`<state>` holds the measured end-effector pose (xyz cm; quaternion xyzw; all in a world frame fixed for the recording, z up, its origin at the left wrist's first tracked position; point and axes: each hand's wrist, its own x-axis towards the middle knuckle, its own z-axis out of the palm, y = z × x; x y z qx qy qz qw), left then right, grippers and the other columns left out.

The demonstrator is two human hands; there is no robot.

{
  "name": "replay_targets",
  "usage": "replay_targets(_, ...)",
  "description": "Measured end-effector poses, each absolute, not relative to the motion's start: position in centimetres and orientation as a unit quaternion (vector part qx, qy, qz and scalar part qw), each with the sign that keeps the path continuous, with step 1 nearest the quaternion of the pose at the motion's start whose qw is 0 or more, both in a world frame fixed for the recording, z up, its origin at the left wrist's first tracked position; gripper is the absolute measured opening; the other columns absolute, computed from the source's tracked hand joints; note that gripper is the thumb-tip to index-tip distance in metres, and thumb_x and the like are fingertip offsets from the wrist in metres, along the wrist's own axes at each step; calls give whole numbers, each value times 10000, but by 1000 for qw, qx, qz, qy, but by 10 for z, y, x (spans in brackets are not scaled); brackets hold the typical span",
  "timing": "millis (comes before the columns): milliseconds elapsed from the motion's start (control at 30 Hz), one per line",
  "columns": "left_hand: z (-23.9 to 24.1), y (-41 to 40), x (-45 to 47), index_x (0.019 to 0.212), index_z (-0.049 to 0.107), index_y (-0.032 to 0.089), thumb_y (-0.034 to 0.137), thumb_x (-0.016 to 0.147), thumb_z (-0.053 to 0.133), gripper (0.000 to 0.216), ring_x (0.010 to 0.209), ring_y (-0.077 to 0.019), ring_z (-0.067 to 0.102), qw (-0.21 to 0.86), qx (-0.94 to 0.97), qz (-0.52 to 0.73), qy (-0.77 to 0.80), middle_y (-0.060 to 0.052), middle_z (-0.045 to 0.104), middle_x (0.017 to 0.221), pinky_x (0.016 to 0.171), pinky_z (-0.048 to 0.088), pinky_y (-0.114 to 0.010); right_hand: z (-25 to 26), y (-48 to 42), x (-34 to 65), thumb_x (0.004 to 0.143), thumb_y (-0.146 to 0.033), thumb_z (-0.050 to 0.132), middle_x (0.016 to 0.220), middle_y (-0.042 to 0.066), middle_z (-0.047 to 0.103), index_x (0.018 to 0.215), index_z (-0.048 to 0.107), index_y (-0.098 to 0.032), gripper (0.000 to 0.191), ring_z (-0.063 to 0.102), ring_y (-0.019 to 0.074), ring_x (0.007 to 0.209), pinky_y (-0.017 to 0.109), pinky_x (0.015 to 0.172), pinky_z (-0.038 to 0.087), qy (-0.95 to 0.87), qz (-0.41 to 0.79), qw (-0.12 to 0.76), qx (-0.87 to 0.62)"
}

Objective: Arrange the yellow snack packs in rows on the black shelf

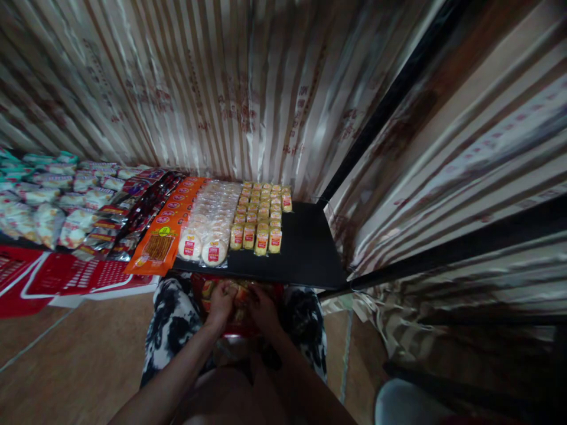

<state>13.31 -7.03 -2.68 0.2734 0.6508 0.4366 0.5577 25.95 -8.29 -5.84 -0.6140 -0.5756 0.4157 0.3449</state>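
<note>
Between my knees is a red basket point(241, 330) holding several small yellow wrapped snack cakes point(206, 289). My left hand point(222, 304) is inside it, fingers bent and closed on a wrapped snack cake whose outline is partly hidden. Close beside it, my right hand point(262, 308) curls its fingers against a wrapped snack cake point(241, 293) between the two hands. Just ahead, on a black shelf point(305, 248), stand rows of the same yellow wrapped cakes point(262, 236) with red and white labels.
Left of the cakes lie round white crackers in clear wrap point(213, 251), an orange snack bag point(157, 245), dark shiny packets point(128, 218) and white packets point(80, 224). Red baskets point(80, 274) sit below the shelf's left part. Striped sheeting point(274, 88) and black frame bars point(385, 106) bound the back and right.
</note>
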Motion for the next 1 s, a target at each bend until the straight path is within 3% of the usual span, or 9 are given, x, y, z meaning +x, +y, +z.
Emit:
replay_targets(200, 0, -73, 138, 811, 521, 146, 383, 590, 672, 357, 356, -45, 421, 606, 224, 467, 604, 71, 522, 500, 367, 242, -160, -37, -88, 277, 761, -341, 545, 1073, 94, 660, 1094, 583, -177, 374, 623, 216, 989, 376, 906, 478, -500, 466, 419, -598)
replay_targets(500, 25, -71, 157, 992, 532, 140, 246, 573, 668, 453, 533, -82, 571, 660, 190, 495, 532, 13, 623, 702, 477, 380, -173, -1, -90, 302, 751, -420, 580, 1039, 92, 671, 1086, 571, -180, 412, 643, 222, 929, 369, 826, 521, -438, 509, 477, -567)
replay_targets(600, 35, -68, 167, 1002, 526, 123, 243, 577, 649, 458, 493, -74, 524, 635, 240, 486, 550, 43, 571, 620, 453, 356, -171, 1, -90, 309, 748, -434, 590, 1040, 90, 672, 1093, 566, -185, 426, 643, 225, 931, 371, 827, 518, -442, 515, 481, -555)
replay_targets(700, 43, -62, 177, 1000, 549, 125, 215, 602, 606, 413, 514, -72, 514, 613, 302, 469, 558, 34, 580, 662, 485, 384, -178, 8, -89, 318, 775, -457, 560, 998, 72, 688, 1061, 594, -201, 385, 650, 216, 901, 353, 813, 520, -479, 500, 456, -560)
replay_targets(900, 49, -40, 200, 1023, 617, 151, 154, 664, 537, 368, 484, -80, 456, 534, 477, 380, 586, 45, 535, 570, 508, 384, -193, 26, -78, 345, 752, -433, 587, 888, 26, 708, 980, 668, -254, 301, 650, 203, 850, 314, 763, 522, -569, 381, 399, -610)
replay_targets(1000, 54, -27, 214, 1048, 624, 177, 150, 703, 504, 366, 548, -87, 483, 474, 554, 346, 591, 24, 584, 669, 597, 433, -209, 25, -67, 357, 759, -408, 578, 880, 24, 707, 969, 671, -248, 280, 655, 192, 818, 302, 741, 524, -570, 393, 411, -593)
